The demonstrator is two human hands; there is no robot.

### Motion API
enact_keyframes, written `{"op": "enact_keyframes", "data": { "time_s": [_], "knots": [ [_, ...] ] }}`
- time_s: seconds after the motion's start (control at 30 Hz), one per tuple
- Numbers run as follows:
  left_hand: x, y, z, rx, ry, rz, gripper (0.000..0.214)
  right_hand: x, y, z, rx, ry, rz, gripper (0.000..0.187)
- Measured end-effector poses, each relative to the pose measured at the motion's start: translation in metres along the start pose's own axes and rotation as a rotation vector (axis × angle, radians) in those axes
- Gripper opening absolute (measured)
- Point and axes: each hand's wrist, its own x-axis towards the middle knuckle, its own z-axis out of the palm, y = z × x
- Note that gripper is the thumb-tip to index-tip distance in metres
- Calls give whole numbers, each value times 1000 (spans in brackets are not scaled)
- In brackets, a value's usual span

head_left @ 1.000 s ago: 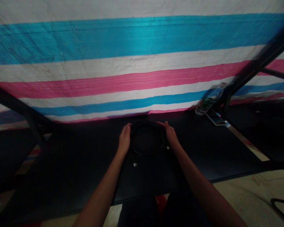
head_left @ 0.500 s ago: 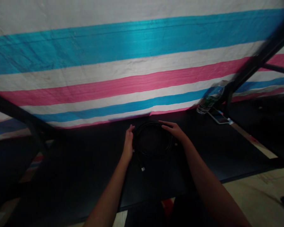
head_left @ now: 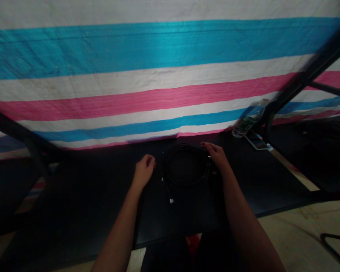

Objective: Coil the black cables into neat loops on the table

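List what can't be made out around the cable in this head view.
Cable connector: too small to tell its type.
Coiled cable: turns too dark against the tabletop to count.
Coil's right side: partly hidden by the right hand.
Water bottle label: blurred.
Flat device: too small to identify.

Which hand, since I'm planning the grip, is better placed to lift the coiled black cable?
Right, probably: the right hand lies on the coil, while the left hand rests apart from it.

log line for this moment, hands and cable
left hand: beside coiled black cable, not touching | right hand: on coil's edge | metal cable connector: on black table | nearby: plastic water bottle, phone
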Motion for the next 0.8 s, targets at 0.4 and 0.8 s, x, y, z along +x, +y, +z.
{"op": "enact_keyframes", "data": {
  "time_s": [0.4, 0.8],
  "knots": [
    [-14, 14, 4, 20, -489, -94, 33, 7, 22, 12, 131, -9, 11, 58],
    [-1, 15, 38, 80, -287, 43, 32, 24, 23, 2, 128, 38, -2, 37]
  ]
}}
